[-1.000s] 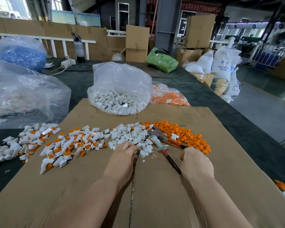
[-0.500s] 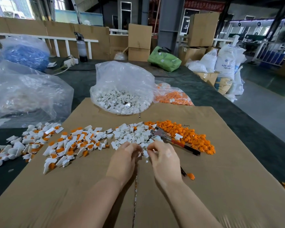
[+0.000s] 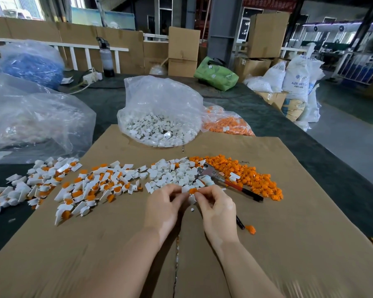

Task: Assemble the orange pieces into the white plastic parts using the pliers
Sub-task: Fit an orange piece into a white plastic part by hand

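Note:
My left hand point(image 3: 166, 203) pinches a white plastic part point(image 3: 185, 188) just above the cardboard. Against that part, my right hand point(image 3: 215, 205) pinches an orange piece point(image 3: 192, 190). The pliers point(image 3: 226, 182), with red and black handles, lie untouched on the cardboard right of my hands, jaws pointing toward the loose white parts point(image 3: 174, 173). A heap of loose orange pieces point(image 3: 252, 179) lies behind the pliers. White parts fitted with orange pieces point(image 3: 95, 186) spread out to the left. One stray orange piece point(image 3: 250, 229) lies near my right wrist.
The cardboard sheet point(image 3: 289, 244) covers a dark table. A clear bag of white parts point(image 3: 159, 117) and a bag of orange pieces point(image 3: 226, 123) stand behind the piles. Large plastic bags point(image 3: 37, 119) sit at the left. Cartons and sacks stand beyond the table.
My right hand left the spot by the pliers' handles, moved left to meet my left hand and now pinches an orange piece. The pliers shifted slightly and lie free.

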